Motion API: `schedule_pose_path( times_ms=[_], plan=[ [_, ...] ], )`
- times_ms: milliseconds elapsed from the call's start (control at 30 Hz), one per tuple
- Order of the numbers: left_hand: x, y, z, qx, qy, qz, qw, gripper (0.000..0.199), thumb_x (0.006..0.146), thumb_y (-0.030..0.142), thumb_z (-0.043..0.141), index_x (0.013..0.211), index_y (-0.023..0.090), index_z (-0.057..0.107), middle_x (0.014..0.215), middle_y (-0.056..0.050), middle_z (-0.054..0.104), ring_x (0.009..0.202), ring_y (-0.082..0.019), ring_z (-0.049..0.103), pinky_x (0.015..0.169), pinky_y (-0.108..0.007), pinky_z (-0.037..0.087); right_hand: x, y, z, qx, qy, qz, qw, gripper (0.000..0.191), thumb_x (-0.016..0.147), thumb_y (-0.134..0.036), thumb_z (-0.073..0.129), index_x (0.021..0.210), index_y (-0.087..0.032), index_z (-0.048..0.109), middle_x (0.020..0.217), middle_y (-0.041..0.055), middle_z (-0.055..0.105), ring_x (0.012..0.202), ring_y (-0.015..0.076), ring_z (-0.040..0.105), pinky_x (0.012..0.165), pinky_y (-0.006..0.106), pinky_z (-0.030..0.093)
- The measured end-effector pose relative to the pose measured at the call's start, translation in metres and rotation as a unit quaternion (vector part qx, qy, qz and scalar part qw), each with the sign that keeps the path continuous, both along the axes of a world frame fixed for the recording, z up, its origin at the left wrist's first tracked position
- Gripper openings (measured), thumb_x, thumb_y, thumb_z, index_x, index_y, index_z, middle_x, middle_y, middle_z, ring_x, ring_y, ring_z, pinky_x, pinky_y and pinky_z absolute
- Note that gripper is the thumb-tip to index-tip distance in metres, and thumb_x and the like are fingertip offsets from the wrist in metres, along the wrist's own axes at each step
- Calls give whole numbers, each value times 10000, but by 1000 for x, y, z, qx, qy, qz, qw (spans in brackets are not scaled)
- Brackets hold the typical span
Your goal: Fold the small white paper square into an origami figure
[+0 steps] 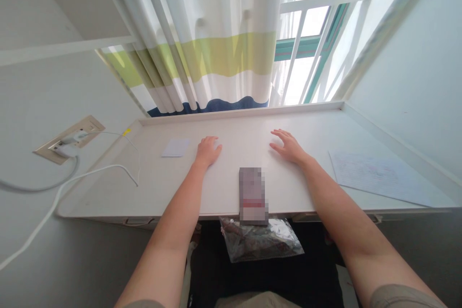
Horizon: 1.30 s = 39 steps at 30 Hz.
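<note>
My left hand (209, 150) rests on the white desk (231, 183) with its fingers apart and nothing in it. A small white paper (175, 147) lies just left of it. Over the right half of the desk, my right hand (287, 145) is spread, also holding nothing. Between my forearms, at the desk's front edge, is a dark rectangular item (251, 185), blurred by pixelation so its kind is hidden. Below that edge a clear plastic bag (262, 243) sits near my lap; what it contains is hard to make out.
A large sheet of paper (375, 175) lies at the desk's right. White cables (108, 168) run from a wall socket (70, 139) across the left end. A raised rim (245, 111) borders the back, before a striped curtain (216, 57) and a window with white bars (296, 53).
</note>
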<state>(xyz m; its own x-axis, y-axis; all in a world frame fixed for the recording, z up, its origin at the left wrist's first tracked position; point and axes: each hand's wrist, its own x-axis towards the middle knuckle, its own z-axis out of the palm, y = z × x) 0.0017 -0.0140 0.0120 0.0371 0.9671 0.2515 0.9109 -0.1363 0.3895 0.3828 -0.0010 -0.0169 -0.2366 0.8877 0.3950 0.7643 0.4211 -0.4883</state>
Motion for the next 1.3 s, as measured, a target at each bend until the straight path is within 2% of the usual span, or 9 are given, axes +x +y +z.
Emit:
schedule_pose_path(
  times_ms=[167, 333, 400, 667, 833, 933, 1033, 1167, 1300],
  plan=[
    [-12, 0, 7, 23, 1, 47, 999, 402, 987, 321, 601, 1368, 216, 676, 1480, -180, 671, 1441, -382, 561, 1265, -576, 444, -1, -1, 2, 5, 3, 0, 1000, 555, 974, -448, 654, 1501, -274, 669, 1606, 127, 657, 1568, 373, 528, 1323, 658, 387],
    [-50, -4, 14, 47, 15, 209, 977, 451, 979, 242, 598, 1411, 111, 622, 1624, -287, 539, 1607, -449, 399, 1336, -660, 285, -2, -2, 6, 17, 10, 5, 1000, 523, 982, -430, 641, 1476, -263, 682, 1586, 126, 673, 1558, 363, 541, 1319, 647, 397],
    [-62, -5, 14, 14, 7, 254, 967, 428, 981, 217, 593, 1367, 36, 629, 1561, -357, 568, 1573, -487, 445, 1315, -683, 288, -3, -2, 5, 16, 10, 5, 1000, 509, 981, -419, 641, 1468, -279, 684, 1583, 116, 676, 1554, 366, 544, 1314, 660, 398],
    [-61, 5, 10, 26, -24, 210, 977, 198, 970, 212, 548, 973, 195, 745, 1065, -214, 800, 1170, -418, 725, 1043, -586, 551, -5, -3, 5, 13, 9, 10, 1000, 483, 973, -421, 641, 1428, -273, 702, 1567, 119, 686, 1546, 376, 549, 1303, 667, 408],
    [-46, 4, 19, 81, -72, 161, 981, 291, 1056, 276, 458, 1067, 212, 741, 1206, -171, 810, 1192, -329, 736, 1050, -459, 565, -10, -5, 9, 21, 15, 14, 1000, 466, 972, -420, 645, 1407, -260, 703, 1545, 135, 697, 1530, 382, 561, 1295, 663, 418],
    [-20, 1, 20, 135, -210, 110, 962, 225, 1057, 291, 487, 1083, 210, 695, 1152, -128, 811, 1112, -261, 758, 1016, -366, 578, -17, -9, 13, 21, 32, 25, 999, 442, 984, -412, 636, 1405, -290, 695, 1488, 112, 734, 1493, 375, 596, 1263, 659, 458],
    [15, 0, 14, 92, -330, 76, 937, 163, 1050, 339, 543, 1062, 222, 657, 881, -51, 755, 851, -216, 729, 812, -307, 574, -26, -14, 17, 9, 43, 35, 998, 413, 987, -413, 642, 1378, -298, 708, 1441, 103, 759, 1431, 372, 648, 1253, 647, 472],
    [30, 6, 6, 18, -379, 107, 919, 87, 991, 302, 593, 963, 226, 626, 625, 41, 568, 554, -173, 542, 567, -273, 438, -29, -19, 22, -38, 62, 31, 997, 373, 1001, -410, 637, 1347, -298, 721, 1421, 97, 766, 1349, 357, 701, 1179, 597, 551],
    [-13, 10, 13, 59, -393, 196, 897, 78, 965, 247, 588, 892, 238, 562, 685, 28, 550, 627, -183, 533, 605, -287, 428, -24, -20, 21, -83, 100, 21, 991, 339, 1006, -404, 648, 1326, -322, 727, 1422, 78, 764, 1314, 338, 718, 1101, 565, 607]
  ],
)
